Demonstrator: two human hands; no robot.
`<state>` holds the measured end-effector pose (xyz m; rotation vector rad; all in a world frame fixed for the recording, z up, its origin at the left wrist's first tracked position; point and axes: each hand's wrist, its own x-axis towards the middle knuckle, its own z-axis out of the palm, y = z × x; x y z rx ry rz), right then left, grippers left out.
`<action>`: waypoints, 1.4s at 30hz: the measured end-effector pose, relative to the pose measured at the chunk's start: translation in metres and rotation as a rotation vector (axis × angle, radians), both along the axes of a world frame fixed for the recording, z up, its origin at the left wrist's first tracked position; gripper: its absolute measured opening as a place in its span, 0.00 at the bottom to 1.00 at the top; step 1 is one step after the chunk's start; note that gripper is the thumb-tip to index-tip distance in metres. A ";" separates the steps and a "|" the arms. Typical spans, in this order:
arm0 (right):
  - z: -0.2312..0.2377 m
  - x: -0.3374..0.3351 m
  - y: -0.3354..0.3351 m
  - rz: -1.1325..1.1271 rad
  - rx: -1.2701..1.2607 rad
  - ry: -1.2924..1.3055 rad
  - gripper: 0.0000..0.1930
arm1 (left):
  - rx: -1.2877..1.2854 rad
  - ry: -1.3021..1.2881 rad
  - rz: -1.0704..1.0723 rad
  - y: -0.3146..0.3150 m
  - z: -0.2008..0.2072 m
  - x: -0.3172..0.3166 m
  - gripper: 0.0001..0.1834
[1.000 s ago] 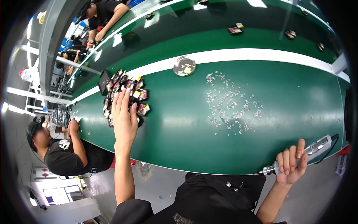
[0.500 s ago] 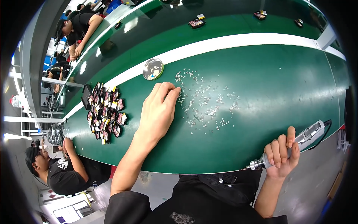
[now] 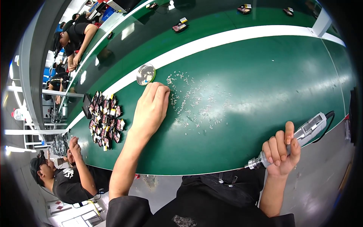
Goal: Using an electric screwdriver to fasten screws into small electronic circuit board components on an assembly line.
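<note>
My left hand (image 3: 150, 109) reaches over the green table with thumb and fingers pinched together. Its fingertips are at the left edge of a loose scatter of tiny silvery pieces (image 3: 197, 101), which look like small screws or pins. Anything in the pinch is too small to make out. A round shallow dish (image 3: 154, 75) with a few small bits in it lies just beyond that hand. At the near right edge, my right hand (image 3: 281, 153) is wrapped around a grey electric screwdriver (image 3: 310, 129), its bit pointing left and its cord trailing off right.
Left of my left arm lies a heap of small black packs (image 3: 104, 121) with yellow and white labels, beside a black box (image 3: 87, 106). A white rail (image 3: 211, 41) separates a far green surface carrying a few similar packs (image 3: 180, 25). A co-worker (image 3: 72, 181) sits at the left.
The view has shifted slightly, putting the table's things further left. My left hand stays pinched by the scatter's edge; my right keeps its grip. The near co-worker's hand has risen.
</note>
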<state>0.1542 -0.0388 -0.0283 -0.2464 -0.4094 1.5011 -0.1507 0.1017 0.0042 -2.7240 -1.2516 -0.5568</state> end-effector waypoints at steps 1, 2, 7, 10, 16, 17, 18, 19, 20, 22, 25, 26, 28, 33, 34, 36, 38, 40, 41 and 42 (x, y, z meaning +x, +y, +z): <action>0.000 0.000 0.000 -0.004 0.000 0.000 0.11 | -0.019 -0.042 0.021 -0.001 0.000 -0.001 0.09; 0.000 -0.001 0.001 -0.005 0.005 -0.001 0.11 | -0.019 -0.042 0.018 -0.001 0.001 -0.001 0.09; 0.001 -0.001 0.001 -0.008 0.014 0.000 0.10 | -0.017 -0.020 0.033 -0.001 0.004 0.006 0.08; 0.000 0.000 0.000 -0.003 0.019 0.001 0.10 | 0.027 0.082 -0.010 0.002 0.000 0.001 0.08; 0.000 0.001 -0.001 -0.005 0.017 0.011 0.09 | 0.034 0.068 -0.068 0.007 0.007 0.004 0.07; 0.001 0.002 -0.002 -0.003 0.026 0.012 0.09 | 0.031 0.064 -0.073 0.004 0.007 0.004 0.07; 0.002 0.003 -0.003 -0.002 0.033 0.011 0.09 | -0.043 -0.061 0.001 -0.003 0.007 0.005 0.06; 0.001 0.003 -0.004 -0.026 0.019 -0.001 0.09 | -0.127 -0.189 0.057 -0.008 0.002 0.010 0.05; 0.002 0.003 -0.005 -0.022 0.010 0.024 0.09 | -0.158 -0.247 0.084 -0.017 0.001 0.012 0.03; 0.001 0.001 -0.002 -0.001 -0.001 0.045 0.09 | -0.204 -0.317 0.139 -0.046 0.008 0.020 0.05; 0.004 0.000 0.004 0.007 0.008 0.000 0.09 | -0.214 -0.438 0.107 -0.079 0.011 0.040 0.08; 0.003 -0.004 0.006 0.005 0.025 -0.008 0.09 | -0.238 -0.454 0.109 -0.086 0.008 0.045 0.08; 0.005 -0.005 0.007 -0.011 0.006 -0.021 0.09 | -0.332 -0.609 0.053 -0.101 0.003 0.058 0.10; 0.034 -0.006 0.011 -0.109 0.060 0.078 0.09 | -0.675 -0.997 -0.007 -0.122 -0.001 0.085 0.06; 0.040 -0.007 0.012 -0.136 0.095 0.113 0.09 | -0.680 -1.004 -0.002 -0.127 0.000 0.089 0.06; 0.050 -0.010 0.012 -0.131 0.115 0.118 0.09 | -1.024 -1.325 0.003 -0.135 0.001 0.094 0.04; 0.057 -0.016 0.011 -0.198 0.097 0.145 0.09 | -1.096 -1.358 -0.019 -0.140 -0.001 0.096 0.02; 0.060 -0.017 0.010 -0.208 0.095 0.126 0.09 | -1.187 -1.470 -0.064 -0.144 -0.002 0.099 0.04; 0.061 -0.017 0.010 -0.221 0.085 0.097 0.09 | -1.190 -1.472 -0.063 -0.145 -0.002 0.100 0.04; 0.061 -0.017 0.009 -0.233 0.076 0.069 0.09 | -1.205 -1.481 -0.061 -0.145 -0.001 0.102 0.05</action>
